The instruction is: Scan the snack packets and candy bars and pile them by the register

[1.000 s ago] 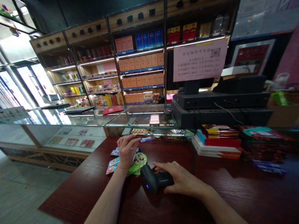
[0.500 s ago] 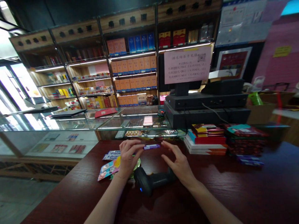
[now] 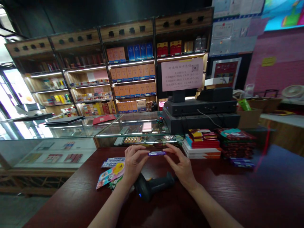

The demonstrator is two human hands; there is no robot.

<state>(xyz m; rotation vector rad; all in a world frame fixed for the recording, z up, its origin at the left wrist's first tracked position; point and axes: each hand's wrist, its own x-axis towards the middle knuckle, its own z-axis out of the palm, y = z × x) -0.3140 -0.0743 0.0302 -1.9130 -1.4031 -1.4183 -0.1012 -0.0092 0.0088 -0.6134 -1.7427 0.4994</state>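
A small purple packet, shaped like a stick of gum or candy, is held level above the counter. My left hand pinches its left end between thumb and fingers. At its right end, the thumb and fingertips of my right hand close on it too. Below my hands a black barcode scanner lies on its side, a blue light glowing on its head. Left of my left hand lie a colourful packet with a yellow figure and some blue-and-white packets. A green packet is partly hidden by my left arm.
Stacked boxes and a pile of dark red packets stand on the right, with purple packets before them. Behind are a cash register, a screen bearing a paper sign, a glass case and stocked shelves.
My right hand has closed onto the packet's right end; before, its fingers were apart from it. The left hand keeps its pinch. The view has shifted slightly to the right.
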